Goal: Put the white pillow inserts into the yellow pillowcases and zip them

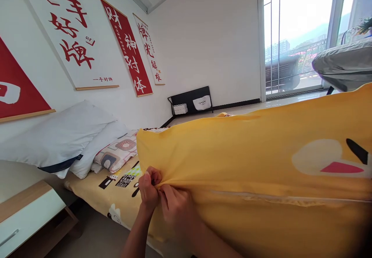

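A big yellow duvet cover (pixel 232 153) with a cartoon face print stretches across the front and right of the view. A pale zipper seam (pixel 276 198) runs along its lower side. Both hands meet at the left end of that seam, where the cloth is gathered into creases. My left hand (pixel 149 188) is closed in a pinch on the cover's edge. Right beside it, my right hand (pixel 177 205) is closed too, its fingers pressed on the same bunched cloth. Whether a zipper pull sits between the fingers is hidden.
A bed (pixel 93 194) with a printed yellow sheet lies behind the cover. Stacked on it are white pillows (pixel 66 134) and a patterned folded cloth (pixel 119 149). A nightstand (pixel 31 215) stands at the left. Farther back are a black rack (pixel 190 99) and a grey-covered seat (pixel 345 64).
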Demonstrator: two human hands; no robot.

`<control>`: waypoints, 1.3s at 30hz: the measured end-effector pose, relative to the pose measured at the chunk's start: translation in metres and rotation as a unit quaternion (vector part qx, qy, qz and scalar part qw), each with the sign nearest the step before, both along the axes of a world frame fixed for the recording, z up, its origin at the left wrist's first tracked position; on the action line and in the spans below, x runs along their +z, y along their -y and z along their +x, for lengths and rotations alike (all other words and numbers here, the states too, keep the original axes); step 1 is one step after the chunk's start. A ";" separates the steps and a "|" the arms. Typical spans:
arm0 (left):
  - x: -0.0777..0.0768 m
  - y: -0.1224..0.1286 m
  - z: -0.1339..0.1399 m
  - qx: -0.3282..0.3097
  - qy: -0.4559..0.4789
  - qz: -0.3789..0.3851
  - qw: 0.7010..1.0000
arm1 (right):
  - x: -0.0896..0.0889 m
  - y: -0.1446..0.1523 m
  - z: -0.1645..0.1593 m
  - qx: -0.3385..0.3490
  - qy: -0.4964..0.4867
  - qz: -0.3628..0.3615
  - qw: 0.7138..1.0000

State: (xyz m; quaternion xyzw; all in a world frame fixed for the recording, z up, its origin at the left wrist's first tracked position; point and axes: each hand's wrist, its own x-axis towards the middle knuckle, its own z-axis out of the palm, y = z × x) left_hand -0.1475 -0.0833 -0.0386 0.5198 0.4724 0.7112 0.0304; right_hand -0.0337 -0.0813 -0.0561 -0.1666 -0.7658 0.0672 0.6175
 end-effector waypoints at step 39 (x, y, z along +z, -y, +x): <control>-0.007 0.035 -0.028 0.020 -0.324 -0.056 0.944 | 0.080 -0.026 0.037 -0.049 0.304 -0.058 0.950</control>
